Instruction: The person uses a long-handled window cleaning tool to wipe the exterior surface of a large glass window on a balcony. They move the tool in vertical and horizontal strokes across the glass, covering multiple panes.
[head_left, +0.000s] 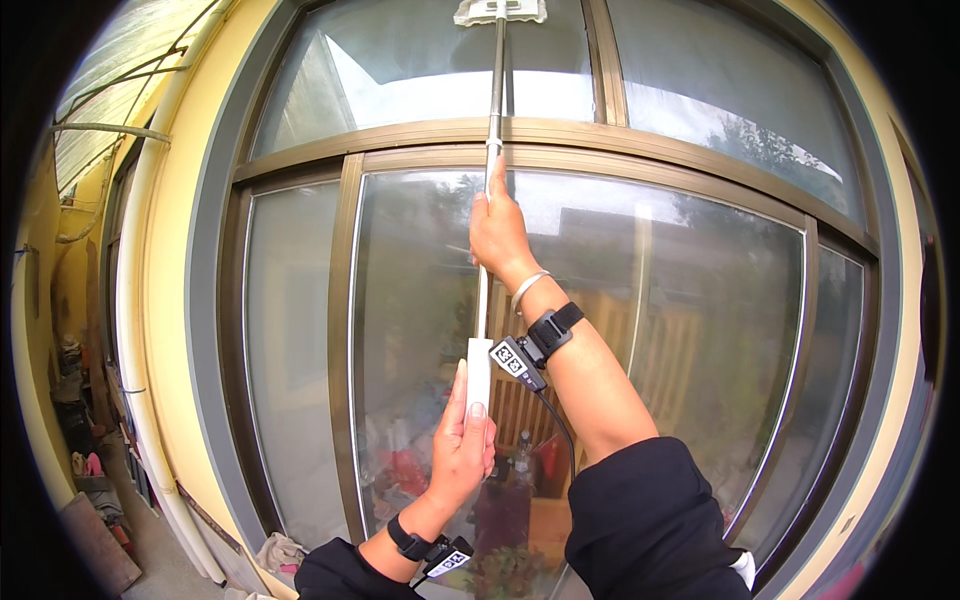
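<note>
A long pole (496, 90) with a white handle runs upright in front of a large brown-framed window. My left hand (461, 450) grips the white handle near its lower end, thumb along the front. Higher up, my right hand (499, 225) is closed round the pole, with its index finger pointing up along it. At the pole's top, a flat white mop head with a cloth pad (501, 10) lies over the upper window pane (420, 52); whether it presses on the glass cannot be told. Both wrists wear black straps with small devices.
Brown metal bars (420, 140) divide the window into upper and lower panes. A white drainpipe (135, 300) runs down the yellow wall at left. Beyond it a narrow passage holds a leaning board (101, 536) and piled items. A crumpled cloth (279, 553) lies at the window's lower left.
</note>
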